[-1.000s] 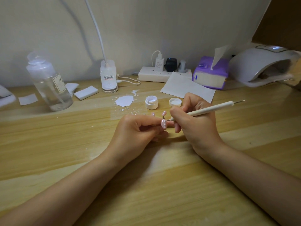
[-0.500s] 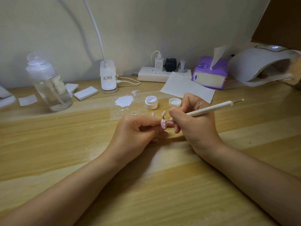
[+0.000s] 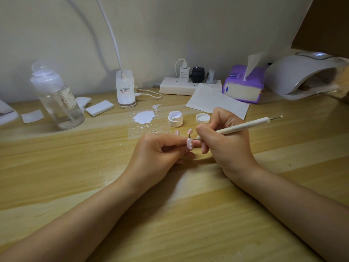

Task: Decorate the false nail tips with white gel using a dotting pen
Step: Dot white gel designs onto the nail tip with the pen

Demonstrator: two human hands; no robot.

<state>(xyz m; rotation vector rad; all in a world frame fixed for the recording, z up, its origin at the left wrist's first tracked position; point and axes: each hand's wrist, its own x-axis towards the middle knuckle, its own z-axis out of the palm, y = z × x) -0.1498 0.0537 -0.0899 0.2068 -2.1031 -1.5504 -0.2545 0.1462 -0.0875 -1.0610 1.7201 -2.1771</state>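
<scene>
My left hand (image 3: pixel 160 154) pinches the stem of a pink false nail tip (image 3: pixel 189 144) that carries white dots. My right hand (image 3: pixel 226 142) grips a cream dotting pen (image 3: pixel 243 126) like a pencil, its metal point touching the upper edge of that tip. Two more pink dotted tips (image 3: pixel 189 132) stand on the table just behind my fingers. An open white gel jar (image 3: pixel 175 119) sits beyond them, with its lid (image 3: pixel 202 118) lying to its right. A blob of white gel (image 3: pixel 143 117) is spread on the wood to the left of the jar.
A clear bottle (image 3: pixel 58 99) stands at the left, with white pads (image 3: pixel 99 110) beside it. A lamp base (image 3: pixel 126 91), a power strip (image 3: pixel 179 88), a purple tissue pack (image 3: pixel 243 86) and a white nail lamp (image 3: pixel 306 74) line the back. A paper sheet (image 3: pixel 213 103) lies behind my right hand.
Both hands stay almost in place; the pen point keeps working at the held tip with only tiny shifts.
</scene>
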